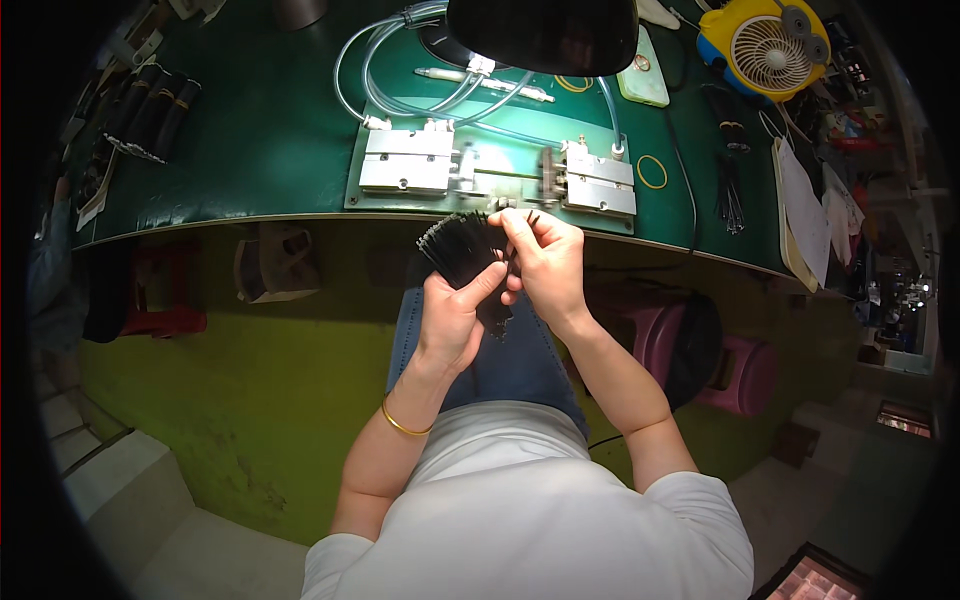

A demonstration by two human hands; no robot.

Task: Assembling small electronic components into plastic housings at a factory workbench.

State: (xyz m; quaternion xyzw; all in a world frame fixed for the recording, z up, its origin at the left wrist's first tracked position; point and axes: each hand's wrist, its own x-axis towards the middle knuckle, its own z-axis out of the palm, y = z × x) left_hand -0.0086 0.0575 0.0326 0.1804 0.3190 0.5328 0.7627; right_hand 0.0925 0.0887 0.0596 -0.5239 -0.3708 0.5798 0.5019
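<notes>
My left hand (452,318) is closed around a fanned bundle of thin black wire-like pieces (460,247) with pale tips, held just off the table's near edge. The lower ends of the bundle stick out below the fingers. My right hand (545,258) is at the bundle's right side, thumb and fingers pinched around a thin black piece whose end pokes up between them. Just beyond both hands stands a fixture with two silver pneumatic blocks (405,160) on a metal plate (500,203). Its middle parts look blurred under bright light.
A black lamp head (545,35) overhangs the fixture. Clear air tubes (375,70), a pen (485,84) and a rubber band (652,172) lie on the green table (260,130). Black bundles (155,110) lie left; a yellow fan (770,55) and black pieces (730,195) are right. Pink stools (745,375) stand below.
</notes>
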